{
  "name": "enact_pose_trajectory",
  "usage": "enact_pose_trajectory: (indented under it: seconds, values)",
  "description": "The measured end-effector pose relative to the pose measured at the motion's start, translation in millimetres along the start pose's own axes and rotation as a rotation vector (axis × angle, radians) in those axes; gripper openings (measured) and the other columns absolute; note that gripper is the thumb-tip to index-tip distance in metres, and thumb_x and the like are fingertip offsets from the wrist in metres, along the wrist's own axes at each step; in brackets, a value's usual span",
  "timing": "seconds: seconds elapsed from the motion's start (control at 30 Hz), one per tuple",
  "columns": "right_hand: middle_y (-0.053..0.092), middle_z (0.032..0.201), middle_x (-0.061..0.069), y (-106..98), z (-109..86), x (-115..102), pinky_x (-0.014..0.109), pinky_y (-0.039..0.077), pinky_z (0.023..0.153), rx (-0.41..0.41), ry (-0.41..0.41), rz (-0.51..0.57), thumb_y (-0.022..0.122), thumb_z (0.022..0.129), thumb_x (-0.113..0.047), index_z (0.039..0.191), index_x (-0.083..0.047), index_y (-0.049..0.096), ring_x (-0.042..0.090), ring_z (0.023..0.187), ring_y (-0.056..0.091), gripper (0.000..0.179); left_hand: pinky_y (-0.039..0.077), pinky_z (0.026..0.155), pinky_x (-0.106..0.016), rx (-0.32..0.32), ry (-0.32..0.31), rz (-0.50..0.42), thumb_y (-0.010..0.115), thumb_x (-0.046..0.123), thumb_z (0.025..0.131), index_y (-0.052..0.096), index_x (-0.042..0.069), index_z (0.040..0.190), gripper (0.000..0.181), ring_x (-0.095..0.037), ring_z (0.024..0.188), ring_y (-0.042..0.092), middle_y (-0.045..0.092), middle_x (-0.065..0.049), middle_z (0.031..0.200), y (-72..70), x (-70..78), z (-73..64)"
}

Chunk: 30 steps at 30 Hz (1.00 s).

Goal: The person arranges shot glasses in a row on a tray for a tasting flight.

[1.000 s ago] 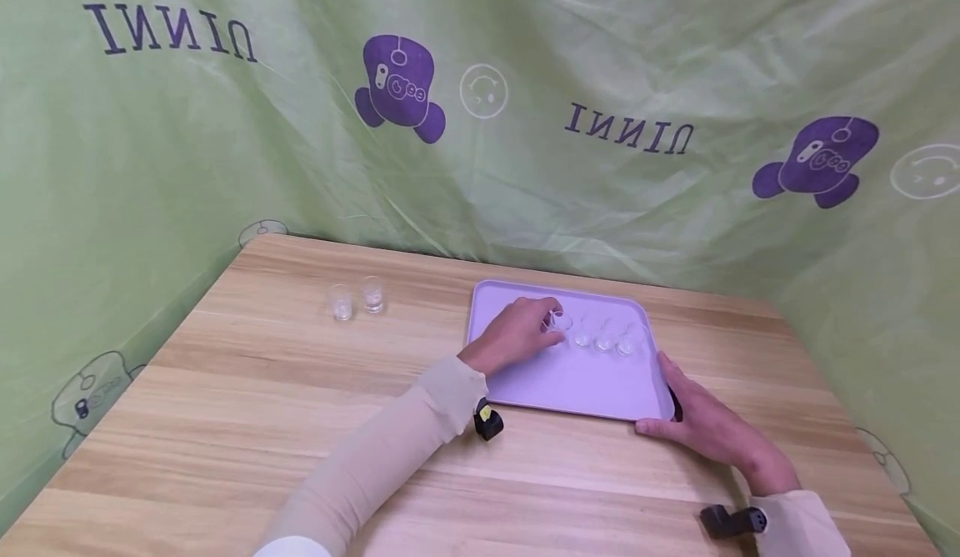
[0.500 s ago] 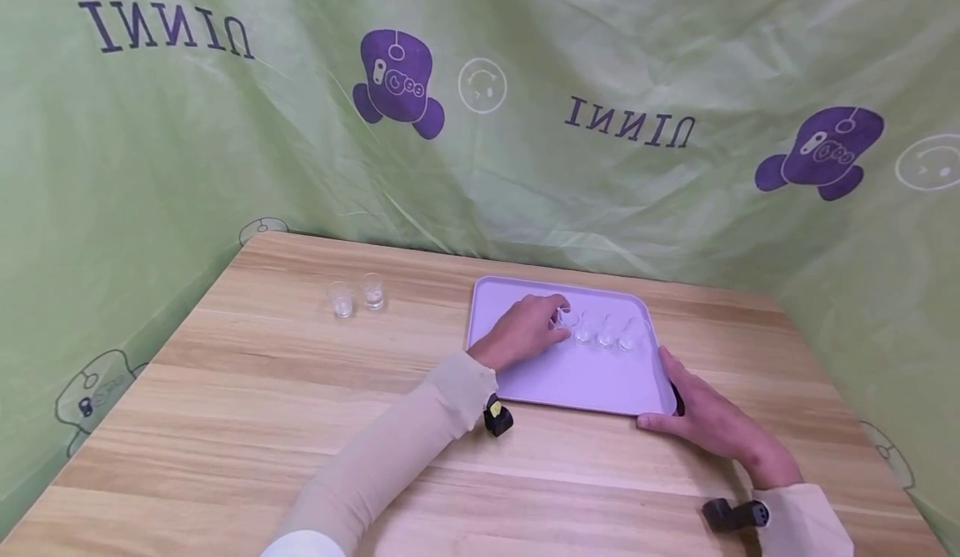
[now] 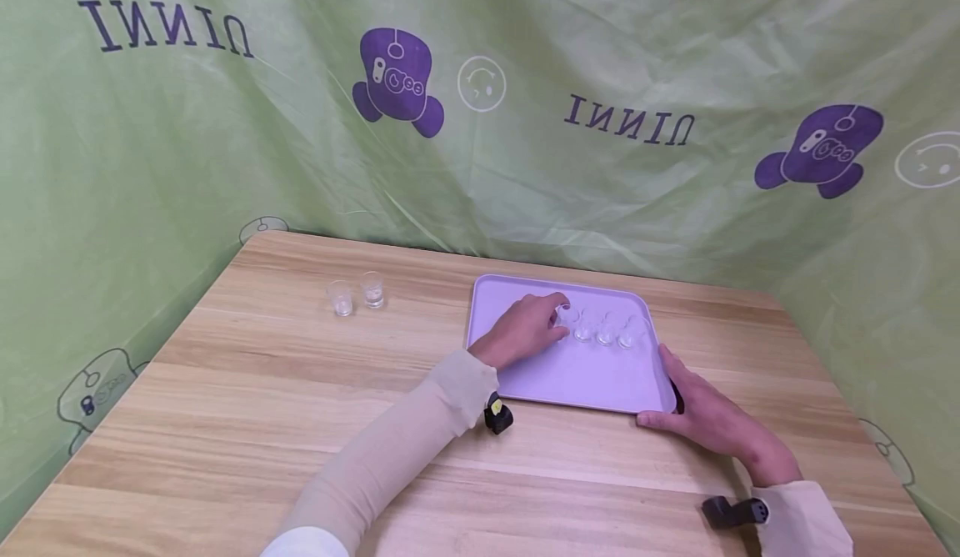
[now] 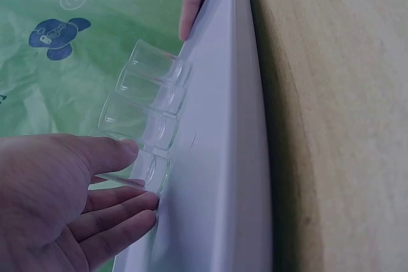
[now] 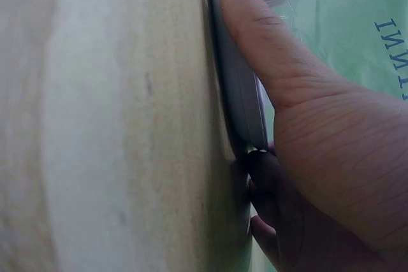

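Observation:
My left hand (image 3: 523, 329) pinches a clear shot glass (image 4: 152, 171) between thumb and fingers, low over the purple tray (image 3: 570, 378). This glass stands at the left end of a row, right beside three more shot glasses (image 3: 604, 333). In the left wrist view they line up rim to rim, upright on the tray. My right hand (image 3: 708, 415) grips the tray's near right corner, its thumb (image 5: 255, 20) along the front edge and its other fingers around the side, partly hidden.
Two more shot glasses (image 3: 373, 292) stand on the wooden table (image 3: 247, 390), left of the tray. A green printed cloth (image 3: 525, 198) hangs behind the table's back edge and along both sides.
My left hand has shifted slightly right, bringing its shot glass closer to the other three. My right hand has stayed at the tray's corner.

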State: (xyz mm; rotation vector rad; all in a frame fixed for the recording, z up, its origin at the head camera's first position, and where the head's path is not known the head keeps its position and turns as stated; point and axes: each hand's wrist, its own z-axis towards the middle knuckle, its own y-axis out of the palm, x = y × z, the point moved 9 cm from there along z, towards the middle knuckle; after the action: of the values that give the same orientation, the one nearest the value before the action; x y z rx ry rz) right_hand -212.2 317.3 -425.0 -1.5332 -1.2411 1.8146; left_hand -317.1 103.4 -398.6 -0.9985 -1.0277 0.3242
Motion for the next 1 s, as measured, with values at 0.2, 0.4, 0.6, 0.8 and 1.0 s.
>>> enact_pose_trajectory:
  seconds: [0.2, 0.4, 0.6, 0.8, 1.0]
  values:
    - [0.016, 0.160, 0.040, -0.3, 0.2, 1.0, 0.064, 0.023, 0.116, 0.000, 0.003, -0.006, 0.083, 0.087, -0.041, 0.160, 0.009, 0.005, 0.058, 0.144, 0.022, 0.118, 0.051, 0.075, -0.022, 0.006, -0.014, -0.016, 0.076, 0.026, 0.096, 0.068, 0.008, 0.124, 0.034, -0.010, 0.083, 0.063, 0.068, 0.002, 0.094, 1.2, -4.6, 0.1]
    - [0.017, 0.159, 0.041, -0.2, 0.5, 0.2, 0.070, 0.024, 0.111, -0.001, -0.002, -0.003, 0.084, 0.086, -0.038, 0.159, 0.010, 0.006, 0.059, 0.143, 0.023, 0.118, 0.051, 0.077, -0.022, 0.004, -0.026, -0.030, 0.077, 0.026, 0.095, 0.068, 0.008, 0.122, 0.034, -0.010, 0.086, 0.065, 0.070, 0.001, 0.097, 2.1, -6.8, -0.6]
    - [0.016, 0.159, 0.041, 0.3, 0.4, -0.2, 0.067, 0.023, 0.114, -0.002, 0.001, -0.004, 0.084, 0.087, -0.039, 0.159, 0.011, 0.006, 0.058, 0.144, 0.022, 0.118, 0.051, 0.076, -0.022, -0.001, -0.035, -0.043, 0.077, 0.022, 0.094, 0.068, 0.006, 0.125, 0.035, -0.010, 0.086, 0.064, 0.070, 0.001, 0.097, 2.3, -8.0, -0.3]
    - [0.015, 0.159, 0.042, 0.5, 0.4, 0.2, 0.071, 0.024, 0.111, -0.004, 0.005, -0.010, 0.084, 0.086, -0.039, 0.159, 0.011, 0.005, 0.059, 0.143, 0.022, 0.118, 0.050, 0.074, -0.021, 0.004, -0.026, -0.034, 0.077, 0.021, 0.094, 0.070, 0.007, 0.112, 0.024, -0.009, 0.083, 0.064, 0.069, 0.003, 0.092, 1.7, -7.9, 1.1]
    - [0.015, 0.159, 0.041, 0.7, 0.5, 0.1, 0.071, 0.024, 0.111, -0.011, 0.012, -0.001, 0.084, 0.087, -0.039, 0.159, 0.011, 0.005, 0.059, 0.144, 0.021, 0.119, 0.049, 0.070, -0.022, 0.002, -0.026, -0.031, 0.078, 0.022, 0.093, 0.068, 0.010, 0.097, 0.016, -0.008, 0.076, 0.060, 0.066, 0.006, 0.084, 0.6, -8.8, 2.4]
